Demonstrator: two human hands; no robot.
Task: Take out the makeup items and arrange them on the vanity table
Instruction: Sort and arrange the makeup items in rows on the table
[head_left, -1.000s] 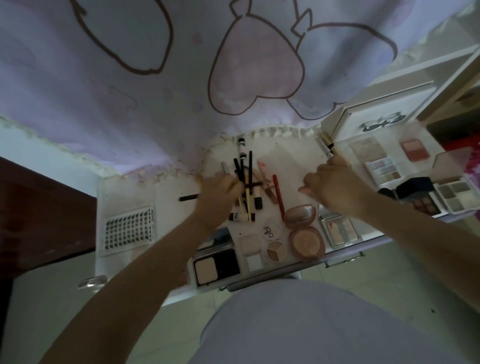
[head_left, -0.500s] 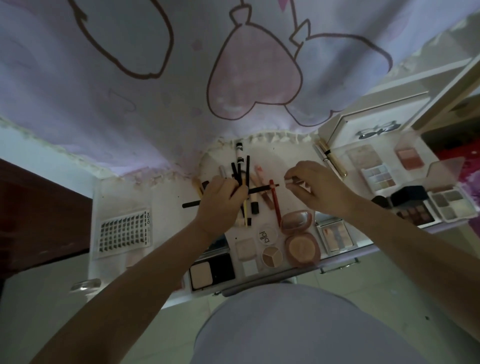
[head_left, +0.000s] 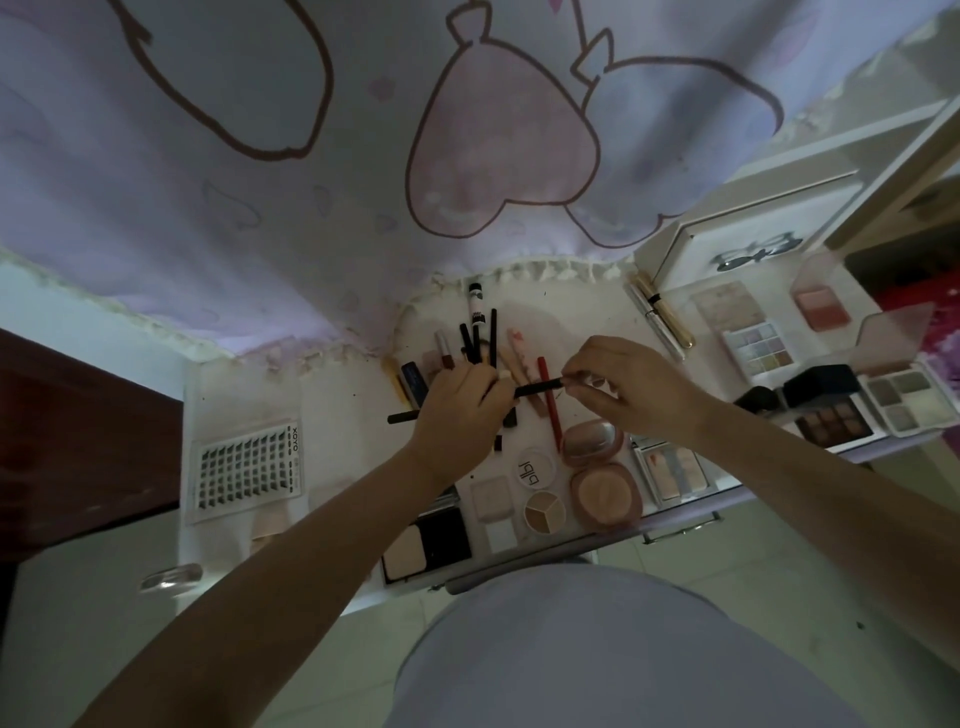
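My left hand (head_left: 457, 410) grips a long black makeup pencil (head_left: 537, 387) that lies crosswise over a pile of pens and pencils (head_left: 480, 338) on the white vanity table (head_left: 343, 415). My right hand (head_left: 631, 387) pinches the pencil's right end. A red pencil (head_left: 549, 410) lies just below the hands. Round pink compacts (head_left: 605, 491), a small trio pot (head_left: 543, 512) and a black powder case (head_left: 426, 543) sit along the front edge.
A lash tray (head_left: 244, 470) lies at the left. Gold tubes (head_left: 662, 317), eyeshadow palettes (head_left: 758, 345), a blush (head_left: 823, 306) and more palettes (head_left: 904, 397) fill the right side. A heart-print curtain (head_left: 498, 156) hangs behind. A white drawer unit (head_left: 748, 236) stands at back right.
My left hand lifted a black pencil crosswise out of the pile. My right hand moved left from the table's middle and took hold of the pencil's right end.
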